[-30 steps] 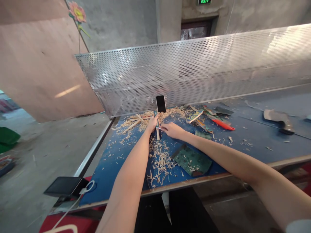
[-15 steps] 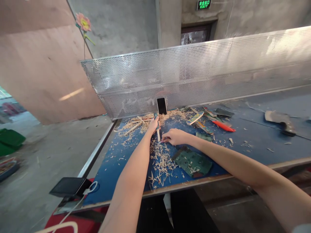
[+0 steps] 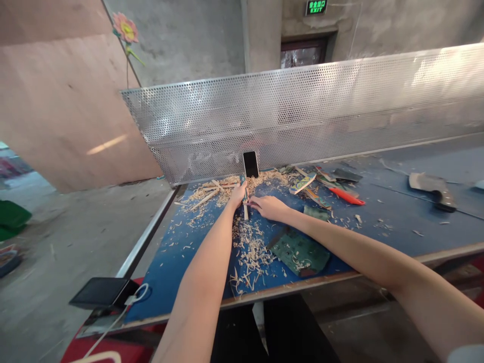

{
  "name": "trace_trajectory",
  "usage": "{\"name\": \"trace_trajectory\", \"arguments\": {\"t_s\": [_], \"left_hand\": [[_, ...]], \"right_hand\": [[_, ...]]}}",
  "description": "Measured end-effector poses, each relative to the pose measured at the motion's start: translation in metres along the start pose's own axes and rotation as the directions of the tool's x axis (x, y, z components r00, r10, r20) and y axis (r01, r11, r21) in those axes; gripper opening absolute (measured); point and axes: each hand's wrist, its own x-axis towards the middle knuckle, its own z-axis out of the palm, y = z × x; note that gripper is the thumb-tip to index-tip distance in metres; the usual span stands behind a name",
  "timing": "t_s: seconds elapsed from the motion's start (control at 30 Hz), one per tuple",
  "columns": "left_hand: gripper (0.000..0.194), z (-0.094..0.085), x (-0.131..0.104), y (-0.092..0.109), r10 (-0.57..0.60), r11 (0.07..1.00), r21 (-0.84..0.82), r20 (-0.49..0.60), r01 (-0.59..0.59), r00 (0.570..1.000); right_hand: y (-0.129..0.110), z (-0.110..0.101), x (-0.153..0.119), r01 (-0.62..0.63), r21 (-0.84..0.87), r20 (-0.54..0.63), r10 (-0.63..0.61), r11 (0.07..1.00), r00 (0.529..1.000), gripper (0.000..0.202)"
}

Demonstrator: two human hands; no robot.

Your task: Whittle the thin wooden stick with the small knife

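My left hand (image 3: pixel 237 195) is closed around a narrow wooden stick (image 3: pixel 246 213). The stick's upper part is painted blue-green, while the end toward me is bare pale wood. From the right, my right hand (image 3: pixel 269 206) pinches a small thin blade (image 3: pixel 248 203) that lies across the stick just below my left fingers. Its handle, if any, is hidden in my fingers. Curled wood shavings (image 3: pixel 252 254) lie on the blue tabletop under the stick. To the right of them rests a worn green sheet (image 3: pixel 300 252) sprinkled with shavings.
A phone (image 3: pixel 250 164) leans on the perforated metal screen (image 3: pixel 212 116) behind the bench. Painted wood pieces (image 3: pixel 303 183) and a red-orange handled tool (image 3: pixel 347 196) lie at the right. A curved dark scrap (image 3: pixel 433 187) is farther right. A black device (image 3: pixel 104 292) with a white cable sits at the left corner.
My right hand has moved the blade away from me along the stick, from its near end to just below my left fingers. The left hand keeps its hold.
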Motion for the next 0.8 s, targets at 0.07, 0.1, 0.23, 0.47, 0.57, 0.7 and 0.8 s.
{"name": "trace_trajectory", "arguments": {"t_s": [0.07, 0.1, 0.23, 0.47, 0.57, 0.7, 0.8], "left_hand": [[0.047, 0.001, -0.001, 0.001, -0.014, 1.0, 0.025, -0.019, 0.014, 1.0], [0.047, 0.001, -0.001, 0.002, -0.016, 0.999, 0.031, -0.023, 0.016, 1.0], [0.046, 0.002, -0.002, 0.003, -0.019, 0.999, 0.032, -0.024, 0.02, 1.0], [0.042, 0.003, -0.003, 0.001, -0.008, 1.0, 0.026, -0.04, 0.009, 0.999], [0.042, 0.003, -0.004, 0.002, 0.0, 1.0, 0.031, -0.034, 0.001, 0.999], [0.045, 0.004, -0.006, 0.004, -0.002, 0.999, 0.033, -0.039, 0.003, 0.999], [0.042, 0.004, -0.006, 0.005, -0.006, 0.999, 0.036, -0.046, 0.007, 0.999]], "right_hand": [[-0.002, 0.0, -0.001, -0.002, 0.004, -0.003, 0.002, 1.0, 1.0, 0.033], [-0.002, 0.001, 0.0, -0.005, 0.015, -0.009, 0.005, 1.0, 1.0, 0.033], [0.001, 0.003, 0.004, -0.028, 0.082, -0.02, 0.03, 0.996, 0.999, 0.03], [0.001, 0.0, -0.001, 0.03, 0.22, 0.071, -0.047, 0.975, 0.996, 0.024], [-0.004, -0.004, -0.014, 0.107, 0.162, 0.15, -0.131, 0.981, 0.98, 0.022], [-0.005, -0.005, -0.021, 0.192, 0.106, 0.104, -0.203, 0.976, 0.974, 0.023], [0.001, -0.001, -0.019, 0.244, 0.195, 0.018, -0.253, 0.95, 0.967, 0.026]]}}
